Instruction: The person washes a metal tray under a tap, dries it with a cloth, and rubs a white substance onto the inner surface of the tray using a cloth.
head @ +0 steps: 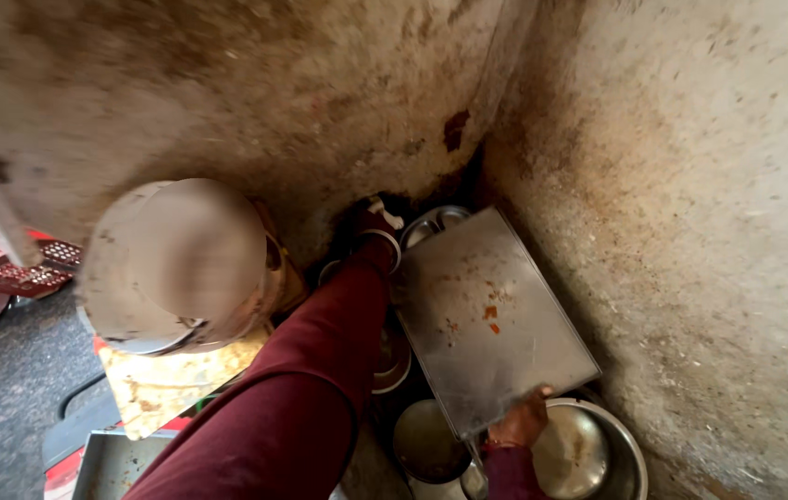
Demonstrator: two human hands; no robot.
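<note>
Your right hand (521,423) pinches just the near edge of the flat food-stained rectangular steel tray (487,319), so it could slip onto the round steel bowls (588,454) below that grip; your left hand (371,222) reaches to the corner, grip unclear.

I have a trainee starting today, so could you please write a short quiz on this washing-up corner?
1. True or false: the right hand grips the steel tray by its near edge.
2. What colour is the sleeve on the left arm?
3. The steel bowl lies: A) under the tray's near corner, B) on the red crate.

Key: 1 true; 2 dark red; 3 A.
</note>
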